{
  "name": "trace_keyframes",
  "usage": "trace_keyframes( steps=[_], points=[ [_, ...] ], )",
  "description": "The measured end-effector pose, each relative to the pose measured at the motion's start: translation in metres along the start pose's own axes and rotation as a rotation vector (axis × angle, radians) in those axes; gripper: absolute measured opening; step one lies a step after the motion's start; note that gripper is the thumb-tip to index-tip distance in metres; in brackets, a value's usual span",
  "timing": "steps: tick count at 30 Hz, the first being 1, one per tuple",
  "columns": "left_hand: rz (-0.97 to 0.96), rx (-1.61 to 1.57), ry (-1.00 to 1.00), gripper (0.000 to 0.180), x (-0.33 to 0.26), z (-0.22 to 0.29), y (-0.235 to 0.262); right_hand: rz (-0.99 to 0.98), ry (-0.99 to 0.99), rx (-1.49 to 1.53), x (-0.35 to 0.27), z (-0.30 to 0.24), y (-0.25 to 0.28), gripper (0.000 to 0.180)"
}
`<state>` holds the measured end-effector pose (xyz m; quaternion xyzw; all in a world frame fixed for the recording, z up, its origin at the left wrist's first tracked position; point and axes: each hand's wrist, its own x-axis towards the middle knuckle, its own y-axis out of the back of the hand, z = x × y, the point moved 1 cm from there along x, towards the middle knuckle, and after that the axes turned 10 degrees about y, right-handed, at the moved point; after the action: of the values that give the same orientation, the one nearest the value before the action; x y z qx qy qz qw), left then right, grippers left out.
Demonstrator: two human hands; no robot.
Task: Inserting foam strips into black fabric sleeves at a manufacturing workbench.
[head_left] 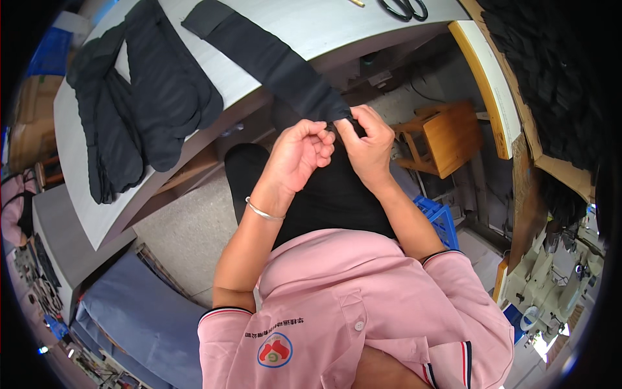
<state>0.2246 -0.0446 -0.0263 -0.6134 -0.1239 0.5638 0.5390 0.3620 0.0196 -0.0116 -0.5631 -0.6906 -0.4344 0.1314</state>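
A long black fabric strip (272, 58) runs from the tabletop over its near edge toward my lap. Its near end is pinched between the thumb and fingers of my right hand (368, 146). Close beside that end is my left hand (299, 155), palm turned up, fingers curled and thumb and forefinger together. Whatever those left fingertips hold is too small to make out. More black fabric pieces (165, 84), long with rounded ends, lie in overlapping piles on the table to the left.
Black-handled scissors (405, 9) lie on the far side of the pale table (78, 162). Under and beyond it stands a wooden stool (447, 139), with a blue plastic crate (440, 220) nearer me. At right, a cardboard box (567, 175) holds dark material, near a sewing machine (551, 272).
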Motion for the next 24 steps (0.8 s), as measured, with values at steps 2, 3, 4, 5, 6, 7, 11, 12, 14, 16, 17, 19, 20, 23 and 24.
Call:
trace_keyframes(
  steps=[2, 3, 4, 5, 6, 7, 11, 12, 14, 16, 17, 19, 20, 23, 24],
  points=[
    [0.076, 0.137, -0.129, 0.019, -0.003, -0.004, -0.003, -0.071, -0.375, 0.181, 0.001, 0.003, 0.001, 0.009],
    [0.153, 0.270, -0.187, 0.021, -0.005, -0.005, -0.006, -0.104, -0.489, 0.248, 0.003, 0.004, 0.005, 0.008],
    [0.116, 0.272, -0.191, 0.021, -0.005, -0.009, -0.010, -0.092, -0.546, 0.350, 0.005, 0.005, 0.010, 0.010],
    [0.121, 0.228, -0.241, 0.023, -0.005, -0.013, -0.015, -0.094, -0.587, 0.412, 0.008, 0.006, 0.015, 0.011],
    [0.073, 0.181, -0.325, 0.025, -0.003, -0.015, -0.020, -0.082, -0.594, 0.476, 0.010, 0.006, 0.019, 0.012],
    [0.035, 0.150, -0.324, 0.028, -0.001, -0.016, -0.024, -0.094, -0.612, 0.463, 0.011, 0.005, 0.022, 0.012],
    [-0.078, -0.115, -0.213, 0.040, 0.018, -0.018, -0.034, -0.156, -0.567, 0.357, 0.007, -0.004, 0.022, 0.016],
    [-0.083, -0.116, -0.216, 0.040, 0.021, -0.020, -0.034, -0.128, -0.553, 0.304, 0.005, -0.006, 0.020, 0.017],
    [-0.017, -0.051, -0.273, 0.038, 0.025, -0.024, -0.031, -0.216, -0.638, 0.234, 0.000, -0.005, 0.018, 0.019],
    [-0.027, -0.029, -0.301, 0.037, 0.025, -0.028, -0.029, -0.052, -0.548, 0.161, -0.004, -0.004, 0.013, 0.030],
    [-0.019, -0.008, -0.319, 0.036, 0.024, -0.030, -0.028, -0.065, -0.536, 0.006, -0.005, -0.001, 0.011, 0.043],
    [-0.009, 0.011, -0.339, 0.035, 0.025, -0.032, -0.026, 0.002, -0.420, 0.084, -0.006, 0.002, 0.005, 0.038],
    [0.004, 0.023, -0.351, 0.033, 0.025, -0.033, -0.026, -0.002, -0.344, 0.138, -0.006, 0.003, 0.004, 0.035],
    [0.063, 0.016, -0.358, 0.030, 0.026, -0.030, -0.025, -0.117, -0.528, 0.263, -0.010, 0.005, 0.000, 0.022],
    [0.087, 0.008, -0.360, 0.030, 0.026, -0.028, -0.025, -0.148, -0.520, 0.276, -0.010, 0.005, -0.001, 0.022]
  ],
)
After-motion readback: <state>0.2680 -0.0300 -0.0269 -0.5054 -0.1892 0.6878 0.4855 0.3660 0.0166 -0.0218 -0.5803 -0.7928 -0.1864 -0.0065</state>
